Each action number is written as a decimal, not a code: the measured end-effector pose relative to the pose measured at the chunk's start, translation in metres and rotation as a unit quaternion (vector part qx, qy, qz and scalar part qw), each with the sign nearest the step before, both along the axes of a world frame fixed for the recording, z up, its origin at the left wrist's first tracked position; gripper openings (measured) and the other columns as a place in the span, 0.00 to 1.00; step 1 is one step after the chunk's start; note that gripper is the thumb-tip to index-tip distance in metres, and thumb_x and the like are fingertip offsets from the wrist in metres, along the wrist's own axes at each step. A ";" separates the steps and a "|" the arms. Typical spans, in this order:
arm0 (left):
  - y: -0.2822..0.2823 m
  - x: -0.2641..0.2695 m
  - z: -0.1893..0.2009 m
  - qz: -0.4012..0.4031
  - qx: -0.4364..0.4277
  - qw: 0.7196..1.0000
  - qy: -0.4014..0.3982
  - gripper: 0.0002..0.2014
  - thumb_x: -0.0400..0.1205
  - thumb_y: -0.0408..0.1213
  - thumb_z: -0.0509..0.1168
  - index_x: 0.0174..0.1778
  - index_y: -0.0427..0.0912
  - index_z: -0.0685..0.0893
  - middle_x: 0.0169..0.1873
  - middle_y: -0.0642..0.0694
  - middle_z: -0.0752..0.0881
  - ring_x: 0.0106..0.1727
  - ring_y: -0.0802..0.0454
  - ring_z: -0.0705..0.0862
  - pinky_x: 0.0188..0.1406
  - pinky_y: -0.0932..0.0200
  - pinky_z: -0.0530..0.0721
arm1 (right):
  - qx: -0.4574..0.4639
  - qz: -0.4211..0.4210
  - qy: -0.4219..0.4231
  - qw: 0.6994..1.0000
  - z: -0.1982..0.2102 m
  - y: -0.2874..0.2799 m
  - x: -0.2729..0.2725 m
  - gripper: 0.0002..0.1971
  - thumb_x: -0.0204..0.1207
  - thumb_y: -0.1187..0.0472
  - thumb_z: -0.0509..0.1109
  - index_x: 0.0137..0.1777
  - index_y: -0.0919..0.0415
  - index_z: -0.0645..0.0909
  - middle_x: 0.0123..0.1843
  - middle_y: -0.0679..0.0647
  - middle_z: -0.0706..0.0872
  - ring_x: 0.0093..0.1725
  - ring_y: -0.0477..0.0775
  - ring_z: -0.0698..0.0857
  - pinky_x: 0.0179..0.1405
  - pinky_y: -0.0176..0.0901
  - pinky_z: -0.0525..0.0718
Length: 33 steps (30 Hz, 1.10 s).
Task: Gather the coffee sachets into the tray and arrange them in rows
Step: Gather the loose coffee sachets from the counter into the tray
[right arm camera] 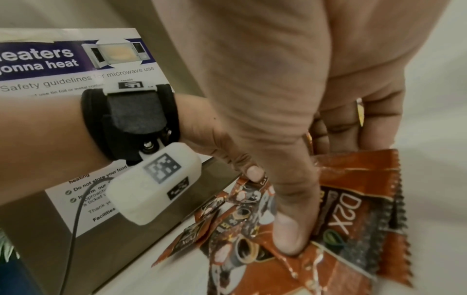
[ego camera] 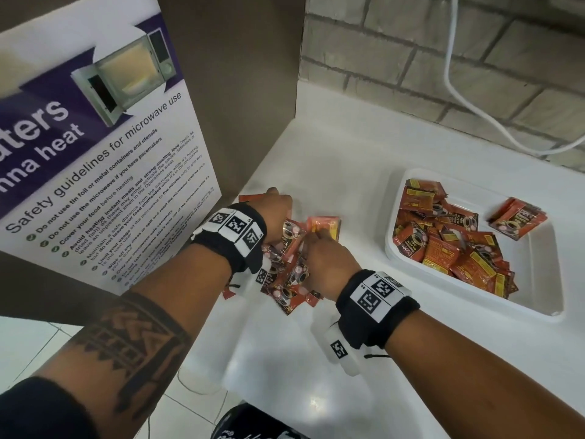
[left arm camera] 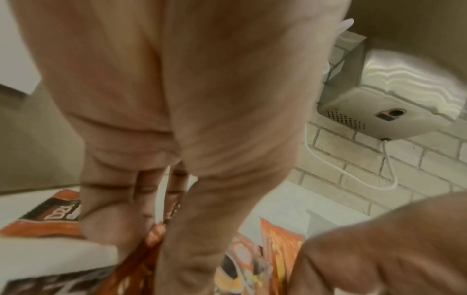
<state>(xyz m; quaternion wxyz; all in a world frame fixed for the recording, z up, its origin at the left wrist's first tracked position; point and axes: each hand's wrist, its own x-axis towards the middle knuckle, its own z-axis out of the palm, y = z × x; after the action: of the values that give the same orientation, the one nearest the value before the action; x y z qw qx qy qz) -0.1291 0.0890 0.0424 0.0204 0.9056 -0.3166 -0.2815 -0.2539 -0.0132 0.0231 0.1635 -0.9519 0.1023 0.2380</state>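
Both hands worked at centre frame: the right hand [ego camera: 329, 267] grasped a bunch of loose sachets [ego camera: 289, 274] between thumb and fingers, and the left hand [ego camera: 275, 210] pinched sachets from the same pile. The white tray [ego camera: 538, 299], at right, held a jumbled heap of sachets [ego camera: 449, 245]. Gathering seemed under way; next, carry the handful right into the tray, rows afterwards

White counter [ego camera: 332, 160], tray [ego camera: 538, 299], loose sachets [ego camera: 285, 280]
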 end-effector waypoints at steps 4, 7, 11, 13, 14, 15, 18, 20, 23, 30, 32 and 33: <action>0.002 0.008 0.001 -0.002 -0.018 1.000 -0.009 0.28 0.71 0.36 0.83 0.64 0.42 0.80 0.56 0.46 0.83 0.49 0.49 0.78 0.52 0.52 0.84 | 0.022 -0.011 -0.008 1.000 0.002 -0.006 -0.002 0.37 0.65 0.60 0.86 0.70 0.62 0.69 0.53 0.54 0.83 0.52 0.59 0.85 0.43 0.47 0.79; 0.006 0.012 -0.002 0.006 -0.018 1.000 -0.007 0.27 0.72 0.36 0.82 0.66 0.41 0.82 0.56 0.45 0.84 0.48 0.49 0.77 0.46 0.56 0.78 | 0.031 -0.029 -0.021 0.999 0.006 -0.015 -0.002 0.31 0.65 0.62 0.84 0.63 0.60 0.71 0.45 0.50 0.82 0.45 0.56 0.84 0.36 0.45 0.78; 0.008 0.013 -0.005 0.015 -0.024 1.000 -0.002 0.27 0.70 0.37 0.83 0.63 0.43 0.82 0.49 0.50 0.79 0.48 0.49 0.78 0.48 0.56 0.79 | 0.026 -0.068 -0.050 0.996 0.014 -0.031 0.018 0.38 0.67 0.68 0.83 0.73 0.59 0.66 0.46 0.51 0.85 0.41 0.54 0.87 0.37 0.47 0.88; 0.007 0.013 -0.006 0.015 -0.025 1.000 0.001 0.28 0.70 0.37 0.84 0.64 0.44 0.82 0.49 0.51 0.80 0.48 0.49 0.79 0.52 0.55 0.83 | 0.007 -0.050 -0.026 0.998 0.013 -0.037 0.032 0.46 0.67 0.66 0.83 0.82 0.59 0.61 0.55 0.56 0.86 0.52 0.58 0.87 0.48 0.49 0.87; 0.006 0.012 -0.006 0.015 -0.027 1.000 0.003 0.28 0.69 0.37 0.84 0.65 0.45 0.82 0.51 0.50 0.82 0.49 0.49 0.80 0.54 0.53 0.84 | 0.000 -0.039 -0.010 0.999 0.011 -0.039 0.037 0.46 0.68 0.64 0.84 0.83 0.59 0.62 0.61 0.57 0.85 0.56 0.59 0.86 0.52 0.49 0.86; 0.005 0.012 -0.006 0.016 -0.027 0.999 0.006 0.29 0.69 0.37 0.84 0.66 0.46 0.82 0.54 0.48 0.84 0.50 0.48 0.81 0.56 0.51 0.85 | -0.005 -0.029 0.002 1.000 0.008 -0.041 0.041 0.42 0.68 0.62 0.83 0.81 0.59 0.66 0.64 0.58 0.85 0.59 0.60 0.86 0.54 0.49 0.86; 0.004 0.010 -0.007 0.014 -0.025 1.000 0.005 0.31 0.70 0.38 0.84 0.69 0.46 0.81 0.60 0.46 0.85 0.55 0.46 0.83 0.60 0.49 0.85 | -0.022 -0.017 0.009 1.000 0.000 -0.041 0.045 0.31 0.71 0.62 0.82 0.72 0.59 0.73 0.65 0.59 0.82 0.57 0.59 0.85 0.50 0.45 0.83; 0.005 0.009 -0.007 0.013 -0.025 1.000 0.002 0.31 0.71 0.39 0.83 0.70 0.46 0.80 0.61 0.47 0.84 0.57 0.45 0.84 0.60 0.49 0.85 | -0.031 -0.024 0.016 0.999 -0.003 -0.040 0.047 0.32 0.70 0.62 0.82 0.73 0.60 0.73 0.69 0.60 0.74 0.56 0.61 0.85 0.49 0.45 0.82; 0.004 0.010 -0.007 0.006 -0.025 1.000 -0.002 0.30 0.72 0.38 0.82 0.69 0.45 0.81 0.62 0.46 0.84 0.58 0.45 0.84 0.60 0.50 0.84 | -0.026 -0.040 0.018 0.999 -0.005 -0.042 0.048 0.34 0.68 0.62 0.83 0.72 0.61 0.72 0.69 0.59 0.70 0.53 0.60 0.84 0.50 0.47 0.83; 0.003 0.021 0.008 0.030 -0.063 0.997 0.026 0.20 0.71 0.32 0.82 0.56 0.44 0.86 0.52 0.46 0.88 0.48 0.48 0.86 0.50 0.55 0.85 | 0.011 -0.080 -0.040 0.996 0.005 -0.049 0.031 0.27 0.70 0.65 0.80 0.66 0.61 0.73 0.47 0.53 0.81 0.46 0.57 0.83 0.40 0.46 0.82; -0.001 0.025 0.020 0.021 -0.069 0.997 0.021 0.17 0.70 0.34 0.83 0.50 0.47 0.85 0.49 0.49 0.88 0.46 0.49 0.86 0.49 0.52 0.86 | 0.016 -0.079 -0.064 0.995 0.016 -0.060 0.021 0.23 0.70 0.60 0.81 0.63 0.59 0.78 0.54 0.54 0.85 0.50 0.57 0.84 0.42 0.44 0.80; -0.004 0.027 0.026 0.018 -0.072 0.997 0.016 0.18 0.70 0.36 0.83 0.50 0.49 0.84 0.49 0.50 0.87 0.47 0.49 0.85 0.47 0.53 0.84 | 0.023 -0.082 -0.080 0.993 0.025 -0.069 0.015 0.20 0.70 0.57 0.80 0.61 0.59 0.81 0.55 0.53 0.86 0.51 0.57 0.84 0.43 0.42 0.78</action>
<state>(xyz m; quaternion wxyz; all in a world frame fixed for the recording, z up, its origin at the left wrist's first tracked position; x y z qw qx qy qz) -0.1022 0.0846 0.0688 0.0958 0.9027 -0.3193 -0.2720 -0.2393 -0.0818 0.0477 0.2123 -0.9522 0.1613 0.1489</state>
